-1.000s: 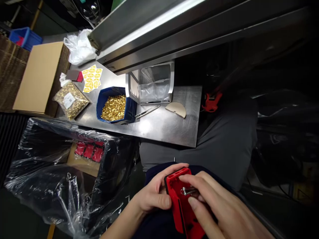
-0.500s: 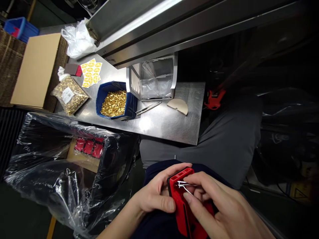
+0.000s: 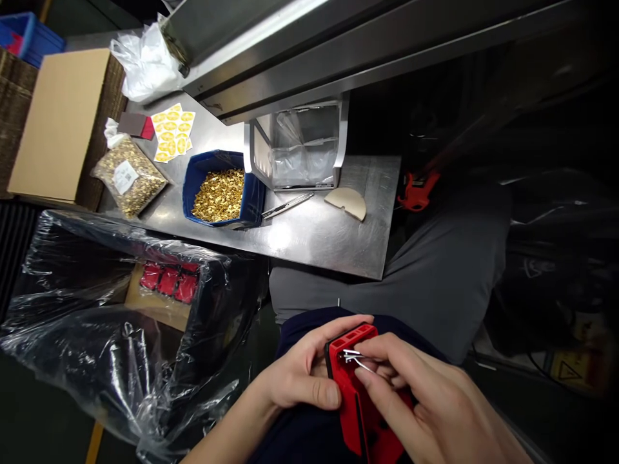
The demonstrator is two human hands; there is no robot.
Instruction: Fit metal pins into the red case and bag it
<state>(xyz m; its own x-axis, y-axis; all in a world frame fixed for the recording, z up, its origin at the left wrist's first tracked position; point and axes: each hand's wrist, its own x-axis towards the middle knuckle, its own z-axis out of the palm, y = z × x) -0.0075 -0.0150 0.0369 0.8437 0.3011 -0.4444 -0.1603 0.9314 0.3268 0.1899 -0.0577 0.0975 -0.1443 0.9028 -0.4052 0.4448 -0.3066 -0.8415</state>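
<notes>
A red plastic housing with black edging (image 3: 349, 412) is held low in front of my body. My left hand (image 3: 309, 380) wraps round its left side, thumb on the near face and fingers behind. My right hand (image 3: 416, 393) is closed, with thumb and index finger pinching a bent silver wire piece (image 3: 356, 361). Two legs of this wire spread towards my fingers, and its other end sits inside the upper part of the housing, below the slots of its top edge. What it meets in there is too small to make out. My right palm covers part of the housing.
On the metal table (image 3: 319, 245) stand a blue bin (image 3: 254, 200) of small gold parts and a grey-framed bin (image 3: 342, 142) with plastic bags. A knife (image 3: 289, 205), a beige half-disc (image 3: 345, 202) and a bag of parts (image 3: 128, 177) lie there. A plastic-lined box (image 3: 145, 235) holds red pieces.
The view has shifted slightly, so the table and boxes sit a little further left and up. Both hands keep their hold, and the wire piece has barely moved.
</notes>
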